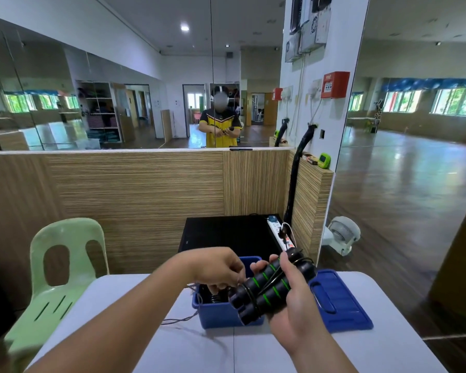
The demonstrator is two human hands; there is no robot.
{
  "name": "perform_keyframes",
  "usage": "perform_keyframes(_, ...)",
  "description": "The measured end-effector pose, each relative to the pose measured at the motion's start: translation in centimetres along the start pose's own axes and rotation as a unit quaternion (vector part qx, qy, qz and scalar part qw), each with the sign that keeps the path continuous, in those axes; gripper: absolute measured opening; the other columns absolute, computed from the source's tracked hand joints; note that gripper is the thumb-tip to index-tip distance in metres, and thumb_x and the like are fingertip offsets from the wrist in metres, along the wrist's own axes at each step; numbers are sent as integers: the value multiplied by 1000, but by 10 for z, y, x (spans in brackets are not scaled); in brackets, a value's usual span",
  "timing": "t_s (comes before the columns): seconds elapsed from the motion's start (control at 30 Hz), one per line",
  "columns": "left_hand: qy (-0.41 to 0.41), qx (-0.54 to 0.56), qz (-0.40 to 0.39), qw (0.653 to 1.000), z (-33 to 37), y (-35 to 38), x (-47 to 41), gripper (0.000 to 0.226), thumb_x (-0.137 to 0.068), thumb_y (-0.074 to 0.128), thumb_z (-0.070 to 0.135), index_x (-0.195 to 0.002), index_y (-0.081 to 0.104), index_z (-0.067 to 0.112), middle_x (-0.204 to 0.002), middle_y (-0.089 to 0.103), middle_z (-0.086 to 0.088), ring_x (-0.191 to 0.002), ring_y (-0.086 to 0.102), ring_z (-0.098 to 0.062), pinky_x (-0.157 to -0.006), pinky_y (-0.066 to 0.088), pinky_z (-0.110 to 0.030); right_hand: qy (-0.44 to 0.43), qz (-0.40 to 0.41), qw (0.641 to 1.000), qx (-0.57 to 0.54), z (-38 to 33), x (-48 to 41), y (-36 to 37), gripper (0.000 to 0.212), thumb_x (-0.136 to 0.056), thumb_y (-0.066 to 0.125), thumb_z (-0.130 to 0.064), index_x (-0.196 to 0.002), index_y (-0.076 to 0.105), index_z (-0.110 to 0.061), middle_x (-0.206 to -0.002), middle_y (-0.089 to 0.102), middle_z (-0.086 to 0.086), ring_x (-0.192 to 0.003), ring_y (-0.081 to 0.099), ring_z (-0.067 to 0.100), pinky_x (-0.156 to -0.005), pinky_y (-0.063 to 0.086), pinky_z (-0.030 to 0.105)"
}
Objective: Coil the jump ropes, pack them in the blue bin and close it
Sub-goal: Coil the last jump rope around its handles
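The right hand (pixel 293 305) curls its fingers round two black foam jump rope handles with green rings (pixel 269 286). The left hand (pixel 215 267) pinches their thin black cord (pixel 249 292). The blue plastic bin (pixel 218 314) sits open just under those fingers. If that pinch slips, the cord may unwind.

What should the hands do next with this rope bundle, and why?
Probably tuck the cord that the left hand pinches under the turns already wound round the black-and-green handles in the right hand. The bundle looks nearly wrapped, and the open blue bin sits just below with its lid lying to its right, so securing it comes first.
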State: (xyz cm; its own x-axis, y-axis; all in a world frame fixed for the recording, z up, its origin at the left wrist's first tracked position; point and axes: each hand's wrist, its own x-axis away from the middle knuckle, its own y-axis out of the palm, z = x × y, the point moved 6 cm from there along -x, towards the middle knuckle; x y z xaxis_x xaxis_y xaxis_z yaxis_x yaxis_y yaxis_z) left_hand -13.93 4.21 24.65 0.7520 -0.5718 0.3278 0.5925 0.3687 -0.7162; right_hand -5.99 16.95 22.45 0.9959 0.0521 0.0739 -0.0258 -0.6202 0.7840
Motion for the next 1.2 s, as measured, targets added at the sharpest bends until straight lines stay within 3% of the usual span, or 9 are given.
perform_keyframes(0.13, -15, 48, 39, 998, 13, -8, 2, 7, -93, 67, 19, -89, 72, 19, -66, 60, 1, -55, 48, -11, -49, 41, -22, 3, 22, 999, 47, 7, -4, -13, 37, -93, 60, -34, -67, 77, -15, -82, 70, 11, -72, 73, 22, -89, 52, 46)
perform_keyframes(0.23, -42, 91, 105, 989, 21, -9, 4, 13, -96, 53, 10, -95, 63, 18, -71, 66, -7, -47, 49, -9, -42, 38, -22, -11, 49, 997, 54, 8, -9, -22, 25, -85, 67, -35, -89, 72, -12, -90, 72, 12, -87, 74, 26, -95, 54, 51)
perform_keyframes(0.37, -54, 68, 190, 978, 38, -3, 14, 26, -96, 43, 7, -101, 64, 21, -69, 66, 5, -50, 58, -6, -45, 45, -22, -16, 82, 993, 84, 9, -17, -27, 46, -82, 70, -44, -107, 71, -5, -109, 73, 20, -117, 67, 38, -105, 49, 55)
perform_keyframes(0.5, -33, 8, 305, 952, 44, 2, 26, 20, -98, 52, 19, -115, 60, 27, -98, 67, 3, -87, 65, -15, -70, 52, -29, -59, 111, 988, 85, 6, -21, -23, 57, -82, 69, -45, -118, 66, -1, -120, 69, 26, -114, 67, 39, -99, 54, 53)
perform_keyframes(0.67, 9, 158, 425, 891, 38, 23, 35, 9, -100, 62, 26, -104, 55, 30, -73, 58, 9, -63, 57, -1, -51, 39, -13, -174, 125, 975, 63, -4, -22, -13, 62, -79, 72, -38, -125, 57, 2, -107, 69, 16, -106, 65, 30, -99, 50, 52)
perform_keyframes(0.77, -8, 381, 412, 828, 24, 49, 28, 13, -97, 68, 24, -97, 56, 18, -62, 58, 3, -49, 55, -5, -48, 44, -25, -206, 125, 967, 80, -6, -19, -3, 60, -80, 70, -42, -122, 57, -1, -106, 71, 11, -111, 63, 32, -102, 47, 59)
perform_keyframes(0.9, -67, 559, 339, 754, 18, 73, 29, 38, -90, 76, 38, -100, 56, 7, -62, 66, -8, -48, 58, -17, -45, 47, -27, -210, 101, 968, 89, -8, -15, 0, 42, -84, 67, -51, -104, 66, -14, -112, 67, 15, -99, 62, 28, -74, 50, 43)
perform_keyframes(1.07, -76, 545, 298, 780, 14, 73, 28, 80, -58, 85, 66, -110, 55, 14, -102, 74, -8, -87, 75, -21, -74, 65, -42, -152, 27, 987, -34, -12, -14, 3, 28, -95, 55, -39, -83, 75, -24, -100, 71, 4, -97, 70, 17, -95, 50, 42)
perform_keyframes(1.2, -12, 502, 286, 816, 23, 57, 30, 56, -77, 81, 52, -122, 54, 34, -112, 70, -2, -87, 71, -10, -66, 61, -33, -125, 2, 987, -106, -13, -12, 6, 26, -93, 54, -42, -107, 61, -20, -102, 71, 6, -99, 72, 21, -90, 54, 49)
